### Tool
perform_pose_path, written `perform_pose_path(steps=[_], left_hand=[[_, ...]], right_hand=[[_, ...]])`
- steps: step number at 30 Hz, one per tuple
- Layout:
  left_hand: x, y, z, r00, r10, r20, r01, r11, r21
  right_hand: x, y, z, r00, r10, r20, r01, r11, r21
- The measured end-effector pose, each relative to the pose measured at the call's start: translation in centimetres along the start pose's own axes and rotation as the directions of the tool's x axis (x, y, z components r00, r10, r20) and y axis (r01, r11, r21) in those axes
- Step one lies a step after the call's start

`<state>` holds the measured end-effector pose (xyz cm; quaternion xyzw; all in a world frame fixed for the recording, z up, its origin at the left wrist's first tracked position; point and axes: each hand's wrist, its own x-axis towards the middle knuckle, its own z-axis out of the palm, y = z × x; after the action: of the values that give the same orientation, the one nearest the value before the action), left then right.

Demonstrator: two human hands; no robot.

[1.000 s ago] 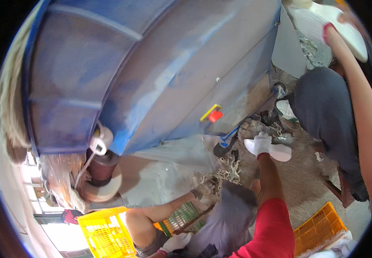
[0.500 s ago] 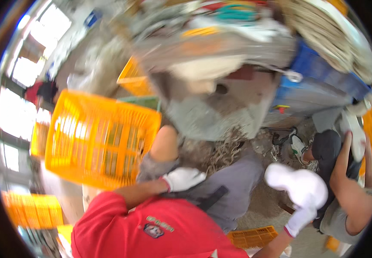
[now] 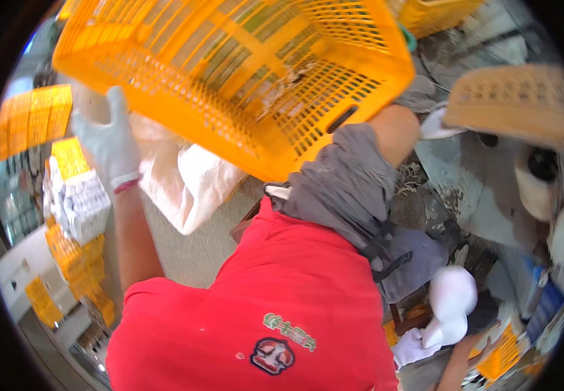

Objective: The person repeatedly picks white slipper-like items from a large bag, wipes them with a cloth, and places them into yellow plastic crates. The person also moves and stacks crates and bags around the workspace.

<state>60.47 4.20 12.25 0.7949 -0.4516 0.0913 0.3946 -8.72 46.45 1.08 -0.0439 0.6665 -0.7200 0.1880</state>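
Observation:
My left hand [image 3: 107, 140], in a pale glove with a red-edged cuff, is raised at the left with thumb and fingers apart. Its thumb is by the lower-left rim of a large orange plastic crate [image 3: 223, 124]; whether they touch I cannot tell. Light scraps lie in the crate's bottom. At the lower right, my white-gloved right hand [image 3: 412, 347] grips the narrower end of a smooth white hourglass-shaped piece [image 3: 452, 305]. Its fingers are partly hidden, and what the piece is does not show.
A whitish sack [image 3: 194, 179] lies on the floor below the crate. Orange crates [image 3: 31, 124] and a wrapped white bundle [image 3: 80, 202] stand at left. A cardboard piece [image 3: 516, 104] and a grey bin [image 3: 471, 189] are at right. Another person's arm [image 3: 454, 368] shows lower right.
The view has swung left, so the orange crate fills the upper middle. My left hand has left my lap and reached out beside the crate. The white piece stays in my right hand.

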Motion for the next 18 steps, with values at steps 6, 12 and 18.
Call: perform_pose_path(steps=[6,12,18], left_hand=[[-6.0,-6.2,10.1,0.952,-0.293,0.088,0.295,0.805,-0.514],[2.2,-1.9,19.3,0.972,-0.228,-0.057,0.151,0.792,-0.591],[2.7,-3.7,21.3,0.97,-0.041,0.241,0.106,0.959,-0.264]], right_hand=[[2.3,-3.4,6.4,0.989,0.107,0.104,-0.088,0.981,-0.173],[2.5,-3.3,9.1,0.969,0.158,0.188,-0.118,0.972,-0.205],[-1.1,-4.3,9.9,0.955,0.2,0.22,-0.135,0.951,-0.278]])
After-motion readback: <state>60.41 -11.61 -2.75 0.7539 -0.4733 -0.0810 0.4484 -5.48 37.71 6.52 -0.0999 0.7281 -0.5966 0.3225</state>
